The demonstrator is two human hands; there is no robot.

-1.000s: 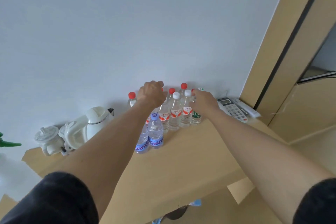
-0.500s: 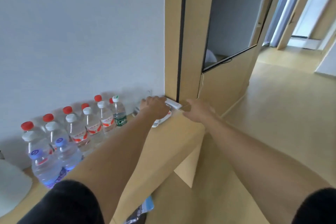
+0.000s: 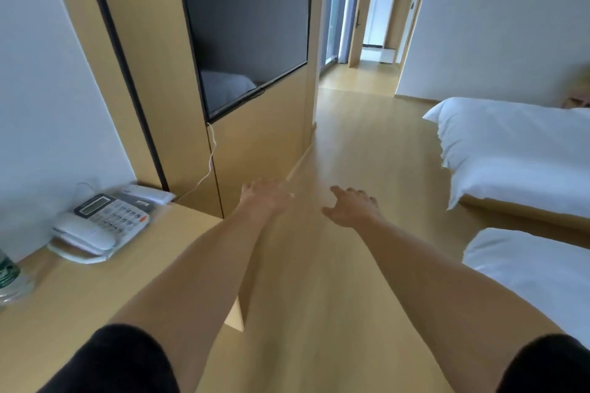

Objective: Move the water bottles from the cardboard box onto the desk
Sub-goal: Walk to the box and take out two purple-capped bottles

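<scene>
One water bottle point(image 3: 8, 274) with a green label stands at the desk's point(image 3: 79, 303) far left edge, left of the telephone point(image 3: 99, 226). We hold our left hand point(image 3: 266, 199) and right hand point(image 3: 351, 209) out over the floor point(image 3: 367, 153), fingers loose, gripping nothing.

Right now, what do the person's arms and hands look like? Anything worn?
Both forearms are bare from short black sleeves, left sleeve and right sleeve. The left hand and right hand are ungloved; no watch, ring or band is visible.
</scene>
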